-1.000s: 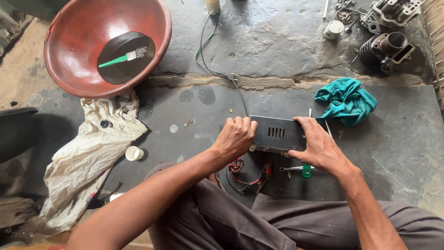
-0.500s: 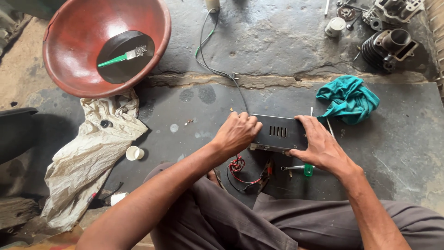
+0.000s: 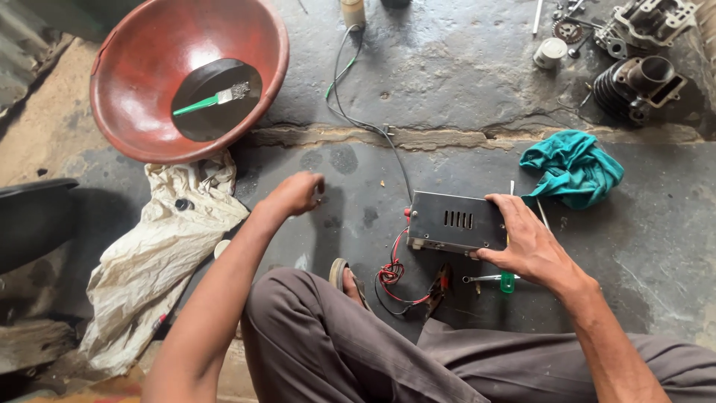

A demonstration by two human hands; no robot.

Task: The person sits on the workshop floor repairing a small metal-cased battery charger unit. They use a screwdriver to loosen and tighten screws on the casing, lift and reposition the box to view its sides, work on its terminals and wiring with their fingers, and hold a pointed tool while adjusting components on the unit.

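Right now the right hand (image 3: 531, 246) grips the right end of a metal box (image 3: 456, 222), thumb on the near edge, fingers over the top; box sits flat on the concrete floor (image 3: 447, 82), vent slots facing up. Left hand (image 3: 294, 194) is off the box, hovering above the floor well to its left, fingers loosely curled, holding nothing as far as I can tell.

Red and black wires (image 3: 394, 275) spill from the box's left end into a coil nr the person's sandal (image 3: 341, 275); clips lie at the coil's end. A thin cable (image 3: 363, 123) runs from the box's far-left corner up across the floor twd a bottle (image 3: 353, 11) at top edge. Green-handled screwdriver (image 3: 496, 280) lies just below the right hand.

Teal rag (image 3: 573, 168) is bunched just right of the box, beyond the fingers. Top left: red basin (image 3: 149, 127) w/ a round black lid (image 3: 216, 101) in it, green brush (image 3: 210, 98) on top. Crumpled whitish sheet (image 3: 153, 254) lies below the basin. Engine cylinder (image 3: 638, 86) and other small metal parts sit top right, well apart from the hands.
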